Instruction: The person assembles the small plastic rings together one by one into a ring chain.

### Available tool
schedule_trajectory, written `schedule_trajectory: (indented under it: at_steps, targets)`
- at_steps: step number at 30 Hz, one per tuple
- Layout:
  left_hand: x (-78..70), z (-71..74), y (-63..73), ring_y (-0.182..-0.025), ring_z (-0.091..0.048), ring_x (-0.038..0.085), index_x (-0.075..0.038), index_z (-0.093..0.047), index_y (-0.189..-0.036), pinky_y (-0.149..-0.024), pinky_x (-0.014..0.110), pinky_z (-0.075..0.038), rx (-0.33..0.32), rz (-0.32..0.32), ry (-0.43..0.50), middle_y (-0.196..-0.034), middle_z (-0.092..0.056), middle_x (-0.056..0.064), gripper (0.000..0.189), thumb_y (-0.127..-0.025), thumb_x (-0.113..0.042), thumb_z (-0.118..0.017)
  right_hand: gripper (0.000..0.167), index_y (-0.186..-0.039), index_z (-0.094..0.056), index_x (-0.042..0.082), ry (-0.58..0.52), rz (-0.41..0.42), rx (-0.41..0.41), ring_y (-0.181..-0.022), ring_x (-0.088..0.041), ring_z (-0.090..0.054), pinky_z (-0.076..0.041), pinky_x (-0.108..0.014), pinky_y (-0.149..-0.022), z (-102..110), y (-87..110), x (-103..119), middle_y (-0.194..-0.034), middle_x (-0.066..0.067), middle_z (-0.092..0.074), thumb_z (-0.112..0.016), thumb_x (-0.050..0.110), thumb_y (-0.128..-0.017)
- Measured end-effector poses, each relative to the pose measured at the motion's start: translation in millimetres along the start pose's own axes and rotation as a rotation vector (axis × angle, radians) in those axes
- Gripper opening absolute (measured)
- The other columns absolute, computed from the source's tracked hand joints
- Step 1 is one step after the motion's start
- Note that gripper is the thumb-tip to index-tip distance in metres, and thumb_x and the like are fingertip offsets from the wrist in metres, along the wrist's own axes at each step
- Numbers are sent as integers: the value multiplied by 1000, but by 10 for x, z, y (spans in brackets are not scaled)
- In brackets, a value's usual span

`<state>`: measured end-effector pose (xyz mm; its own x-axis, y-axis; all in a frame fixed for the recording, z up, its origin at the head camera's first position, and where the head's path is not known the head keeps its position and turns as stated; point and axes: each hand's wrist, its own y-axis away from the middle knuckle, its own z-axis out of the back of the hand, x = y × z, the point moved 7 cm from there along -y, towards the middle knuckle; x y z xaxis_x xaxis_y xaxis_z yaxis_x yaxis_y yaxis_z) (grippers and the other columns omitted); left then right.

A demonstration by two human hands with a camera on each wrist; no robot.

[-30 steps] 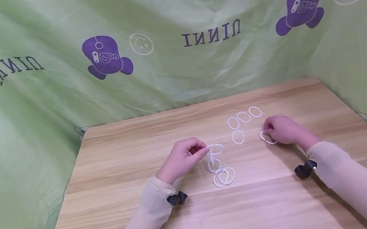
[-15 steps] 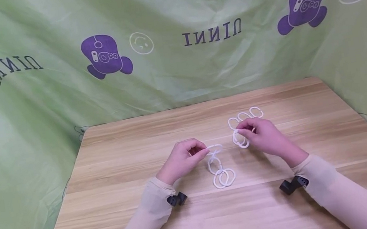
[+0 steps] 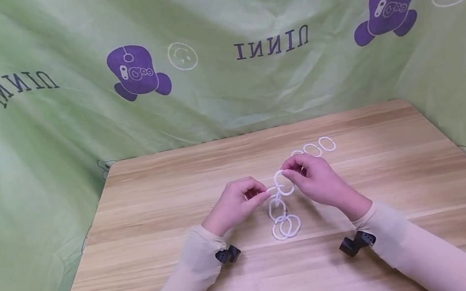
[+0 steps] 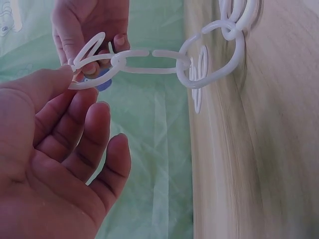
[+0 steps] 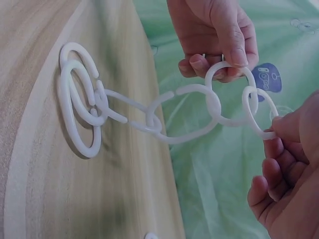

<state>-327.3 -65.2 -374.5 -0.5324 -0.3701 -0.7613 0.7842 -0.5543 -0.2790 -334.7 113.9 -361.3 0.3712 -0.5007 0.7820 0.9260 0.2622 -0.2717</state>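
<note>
My left hand (image 3: 238,202) pinches the top link of a chain of white plastic oval links between thumb and forefinger. Below it the chain's links (image 5: 187,138) run down to the wooden table, where the lowest ones lie overlapping. Each link has a small split in its side. From the right, my right hand (image 3: 323,180) pinches another white link (image 5: 248,112) by its edge, raised above the table. In the right wrist view this link crosses the outer side of the left hand's link (image 5: 234,122). Both hands' other fingers are loosely bent.
Beyond the right hand, loose white links (image 3: 327,143) lie in a slanting row on the wooden table (image 3: 150,256); the nearest is partly hidden by that hand. A green printed curtain (image 3: 209,104) hangs behind the table and along its sides.
My right hand has lifted a loose link from the right of the table and carried it left to the left hand's link. The left hand has stayed nearly still, holding the chain.
</note>
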Motion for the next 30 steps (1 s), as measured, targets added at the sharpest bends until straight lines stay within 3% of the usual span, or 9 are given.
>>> schedule_trajectory:
  at_steps: [7,15,20,24,30]
  targets:
    - [-17,-9,-13,-69,-56,9,-12,-72,-92,-62,25,-50,-4,-21,-12,-78,-63,-8,7,-92,-18,-71,6,-97,-67,10,17,5,-35,-70,-18,-51,-44,-30,-61,-17,-3,21,-80,-1,-58,-67,15,-95]
    - [-8,-33,-6,-70,-59,21,-10,-72,-93,-61,33,-51,9,-20,18,-78,-62,-7,6,-92,-15,-71,4,-96,-66,10,35,14,-68,-71,-17,-50,-44,-31,-62,-40,21,28,-80,-1,-58,-66,14,-95]
    - [12,-21,-1,-71,-59,17,-13,-72,-92,-63,31,-51,14,14,13,-79,-63,-9,6,-90,-18,-73,6,-99,-65,10,-35,-31,-86,-71,-19,-52,-45,-29,-61,-48,16,41,-80,-3,-58,-65,16,-96]
    - [30,4,1,-71,-59,15,-14,-73,-92,-64,35,-52,-19,34,24,-79,-64,-10,7,-91,-21,-72,11,-100,-64,8,-103,-37,-113,-72,-19,-53,-45,-27,-61,-63,17,87,-82,-4,-59,-65,19,-96]
    - [9,8,0,-71,-59,21,-10,-72,-94,-63,36,-52,-43,13,59,-80,-65,-6,11,-92,-21,-71,10,-100,-63,6,-173,-26,-140,-76,-20,-54,-46,-27,-65,-117,32,170,-87,-5,-60,-66,16,-96]
